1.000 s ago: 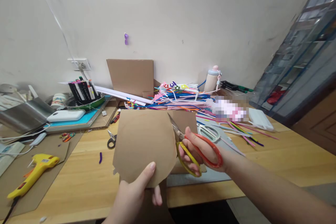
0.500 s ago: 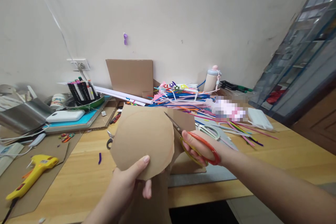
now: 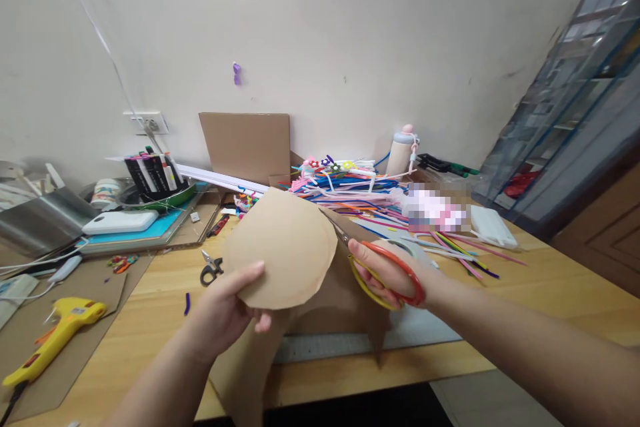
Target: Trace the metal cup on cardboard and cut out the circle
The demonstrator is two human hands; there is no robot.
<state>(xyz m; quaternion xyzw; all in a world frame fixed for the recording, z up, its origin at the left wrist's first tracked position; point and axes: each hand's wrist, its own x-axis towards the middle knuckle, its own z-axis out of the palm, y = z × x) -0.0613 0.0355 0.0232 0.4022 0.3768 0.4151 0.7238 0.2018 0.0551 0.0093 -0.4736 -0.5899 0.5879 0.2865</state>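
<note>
My left hand [image 3: 233, 307] grips the lower left of a brown cardboard piece [image 3: 283, 247], thumb on top and fingers beneath. The piece has a rounded right edge and a pointed top corner. In my right hand [image 3: 377, 270] are scissors [image 3: 413, 280] with one red and one yellow handle loop. Their blades lie at the upper right edge of the cardboard. A cut-off cardboard strip [image 3: 245, 373] hangs below the piece. Small black-handled scissors [image 3: 211, 268] rest on the table just left of the cardboard.
A yellow glue gun [image 3: 57, 333] lies at the left on a cardboard sheet. Several coloured pipe cleaners [image 3: 345, 190] are heaped at the back, beside a bottle [image 3: 400, 150]. Markers [image 3: 150, 173] stand at the back left. A grey mat [image 3: 420, 327] lies under the work.
The cardboard has turned, bringing a pointed corner to the top. My left hand has shifted left and up, and the hanging strip has swung left. The scissors have moved slightly right.
</note>
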